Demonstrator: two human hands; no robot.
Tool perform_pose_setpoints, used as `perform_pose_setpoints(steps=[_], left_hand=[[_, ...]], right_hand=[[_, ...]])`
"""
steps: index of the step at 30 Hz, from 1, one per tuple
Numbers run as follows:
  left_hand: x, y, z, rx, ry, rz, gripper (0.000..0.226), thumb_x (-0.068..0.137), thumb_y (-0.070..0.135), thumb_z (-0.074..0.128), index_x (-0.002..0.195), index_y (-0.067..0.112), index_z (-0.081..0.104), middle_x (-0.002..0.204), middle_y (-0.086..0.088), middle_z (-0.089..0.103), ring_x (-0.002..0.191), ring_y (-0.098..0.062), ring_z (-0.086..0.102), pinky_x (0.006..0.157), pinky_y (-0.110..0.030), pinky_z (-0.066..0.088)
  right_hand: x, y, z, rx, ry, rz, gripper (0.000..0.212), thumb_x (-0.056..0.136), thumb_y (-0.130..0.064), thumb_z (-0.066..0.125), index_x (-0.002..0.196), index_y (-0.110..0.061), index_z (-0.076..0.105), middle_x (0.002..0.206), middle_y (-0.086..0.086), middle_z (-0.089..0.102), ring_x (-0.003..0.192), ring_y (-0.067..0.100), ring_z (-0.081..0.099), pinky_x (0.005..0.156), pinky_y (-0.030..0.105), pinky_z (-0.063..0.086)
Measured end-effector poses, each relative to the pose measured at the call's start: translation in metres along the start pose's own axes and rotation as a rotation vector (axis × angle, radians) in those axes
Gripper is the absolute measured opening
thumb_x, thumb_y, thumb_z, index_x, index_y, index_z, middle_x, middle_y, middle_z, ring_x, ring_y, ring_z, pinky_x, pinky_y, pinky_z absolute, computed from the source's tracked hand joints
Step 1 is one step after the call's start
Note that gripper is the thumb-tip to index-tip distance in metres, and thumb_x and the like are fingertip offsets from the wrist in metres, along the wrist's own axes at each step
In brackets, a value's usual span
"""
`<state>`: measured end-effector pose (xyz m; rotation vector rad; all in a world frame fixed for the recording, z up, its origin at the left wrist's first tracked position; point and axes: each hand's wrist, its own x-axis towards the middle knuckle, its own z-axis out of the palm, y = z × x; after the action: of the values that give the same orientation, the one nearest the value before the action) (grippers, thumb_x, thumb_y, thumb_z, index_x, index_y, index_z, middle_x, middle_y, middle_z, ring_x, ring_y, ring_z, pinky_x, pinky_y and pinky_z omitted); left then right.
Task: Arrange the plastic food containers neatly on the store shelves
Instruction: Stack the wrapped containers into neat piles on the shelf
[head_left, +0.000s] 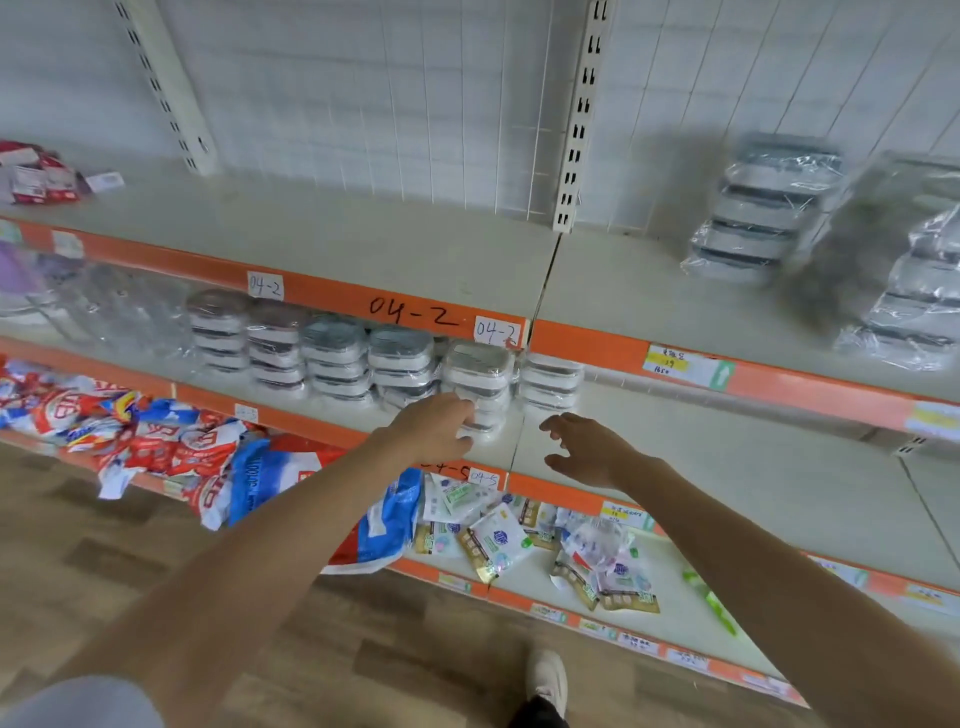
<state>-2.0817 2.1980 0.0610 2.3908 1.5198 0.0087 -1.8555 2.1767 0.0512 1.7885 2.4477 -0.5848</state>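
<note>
Several wrapped stacks of plastic food containers stand in a row on the middle shelf (701, 467). My left hand (434, 428) rests against the front of one stack (475, 382), fingers curled on its lower containers. Another stack (550, 382) stands just right of it, past the shelf seam. My right hand (587, 447) hovers above the shelf in front of that stack, fingers spread, holding nothing. Further stacks (400, 364) continue to the left. On the upper shelf at the right stand two more wrapped stacks (763, 213), (914, 291).
The upper shelf (363, 239) carries red packets (36, 176) at the far left. The bottom shelf holds red and blue bags (218, 452) and small sachets (561, 545). Orange shelf edges bear "04-2" labels (496, 331). Wooden floor and my shoe (548, 680) lie below.
</note>
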Motion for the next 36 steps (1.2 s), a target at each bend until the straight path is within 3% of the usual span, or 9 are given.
perform_pose_setpoints(steps=[13, 20, 26, 31, 34, 36], left_hand=[[0.052, 0.028, 0.051, -0.068, 0.023, 0.032, 0.050, 0.092, 0.029, 0.054, 0.137, 0.011, 0.041, 0.137, -0.005, 0.044, 0.124, -0.021, 0.045, 0.096, -0.034, 0.042], [0.129, 0.024, 0.089, -0.045, 0.095, 0.061, 0.042, 0.092, 0.026, 0.054, 0.129, 0.005, 0.045, 0.131, -0.009, 0.044, 0.119, -0.027, 0.046, 0.094, -0.038, 0.042], [0.198, 0.015, 0.125, -0.022, 0.209, 0.111, 0.049, 0.093, 0.028, 0.053, 0.134, 0.003, 0.041, 0.136, -0.011, 0.041, 0.124, -0.025, 0.042, 0.099, -0.037, 0.040], [0.243, -0.003, 0.135, -0.075, 0.421, 0.143, 0.047, 0.093, 0.029, 0.053, 0.132, 0.004, 0.042, 0.132, -0.010, 0.043, 0.124, -0.022, 0.040, 0.099, -0.031, 0.034], [0.258, -0.004, 0.153, -0.127, 0.466, 0.142, 0.043, 0.093, 0.028, 0.052, 0.127, 0.003, 0.043, 0.133, -0.009, 0.041, 0.125, -0.022, 0.038, 0.097, -0.026, 0.030], [0.264, -0.002, 0.165, -0.136, 0.449, 0.165, 0.043, 0.092, 0.025, 0.052, 0.128, 0.004, 0.042, 0.133, -0.009, 0.038, 0.126, -0.022, 0.036, 0.099, -0.027, 0.031]], right_hand=[[0.022, 0.060, 0.029, 0.145, 0.103, 0.132, 0.058, 0.093, -0.030, 0.056, 0.142, -0.008, 0.034, 0.136, 0.011, 0.047, 0.123, 0.025, 0.045, 0.102, 0.033, 0.037], [0.078, 0.122, 0.053, 0.231, 0.279, 0.163, 0.062, 0.091, -0.030, 0.060, 0.141, -0.004, 0.035, 0.141, 0.014, 0.041, 0.127, 0.028, 0.043, 0.106, 0.037, 0.036], [0.160, 0.173, 0.067, 0.310, 0.409, 0.193, 0.079, 0.084, -0.039, 0.067, 0.145, -0.005, 0.028, 0.146, 0.014, 0.034, 0.132, 0.027, 0.038, 0.108, 0.035, 0.033], [0.230, 0.207, 0.065, 0.565, 0.492, 0.186, 0.101, 0.076, -0.042, 0.075, 0.150, -0.010, 0.013, 0.153, 0.010, 0.021, 0.140, 0.025, 0.024, 0.114, 0.041, 0.027], [0.264, 0.212, 0.063, 0.664, 0.501, 0.132, 0.117, 0.070, -0.037, 0.081, 0.151, -0.012, 0.000, 0.156, 0.007, 0.011, 0.144, 0.025, 0.011, 0.117, 0.041, 0.018], [0.278, 0.210, 0.064, 0.728, 0.510, 0.084, 0.117, 0.065, -0.034, 0.085, 0.150, -0.013, 0.008, 0.153, 0.006, 0.020, 0.141, 0.025, 0.022, 0.114, 0.040, 0.025]])
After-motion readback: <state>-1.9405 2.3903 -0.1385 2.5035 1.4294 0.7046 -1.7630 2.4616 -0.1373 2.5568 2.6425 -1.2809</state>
